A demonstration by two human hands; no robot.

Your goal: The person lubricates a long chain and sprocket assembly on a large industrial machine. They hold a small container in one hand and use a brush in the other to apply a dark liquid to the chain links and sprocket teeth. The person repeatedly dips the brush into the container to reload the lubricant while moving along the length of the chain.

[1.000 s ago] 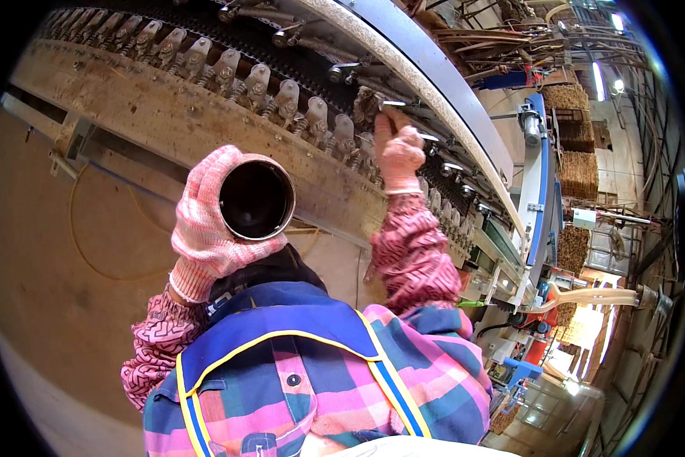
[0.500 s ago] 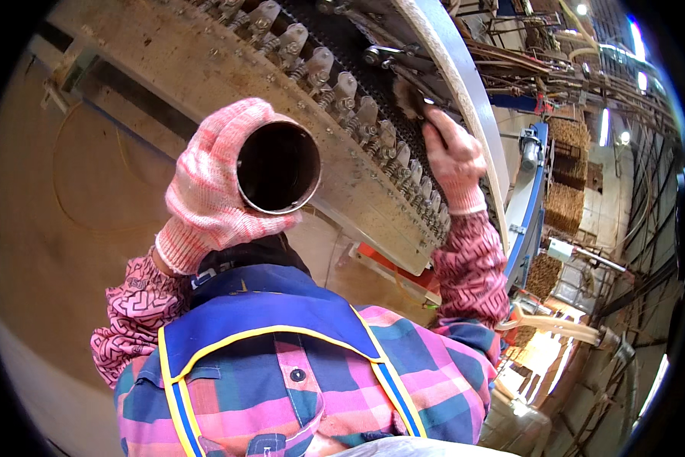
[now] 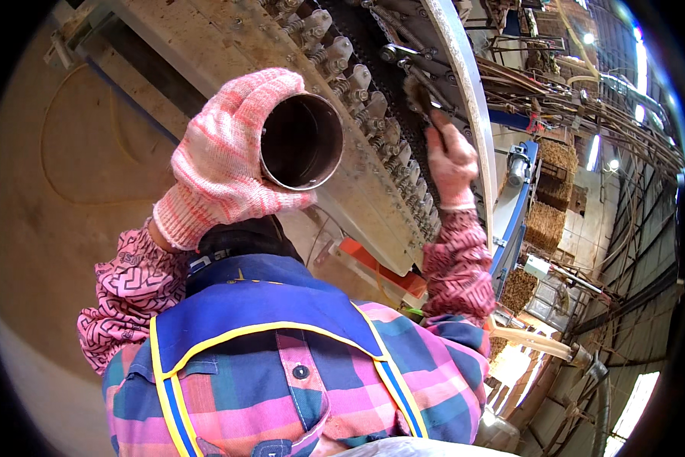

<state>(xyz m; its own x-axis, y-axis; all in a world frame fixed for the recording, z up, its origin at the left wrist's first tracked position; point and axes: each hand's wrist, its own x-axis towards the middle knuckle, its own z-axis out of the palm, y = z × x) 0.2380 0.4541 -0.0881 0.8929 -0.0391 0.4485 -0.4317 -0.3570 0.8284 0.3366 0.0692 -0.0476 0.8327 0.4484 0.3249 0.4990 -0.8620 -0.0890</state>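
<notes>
The knit-gloved left hand (image 3: pixel 224 152), pink and white, grasps a round metal can (image 3: pixel 325 145), its open mouth facing the viewer (white lettering on the dark cloth (image 3: pixel 255 238) below is partly hidden). Farther out, the similarly gloved right hand (image 3: pixel 453 164) grips a brush (image 3: pixel 417 94), long axis slanting up-left, bristles foremost, near a dark chain (image 3: pixel 379 70) and sprung metal brackets (image 3: pixel 358 79). Beyond stand rough brown stacks (image 3: pixel 546 222).
</notes>
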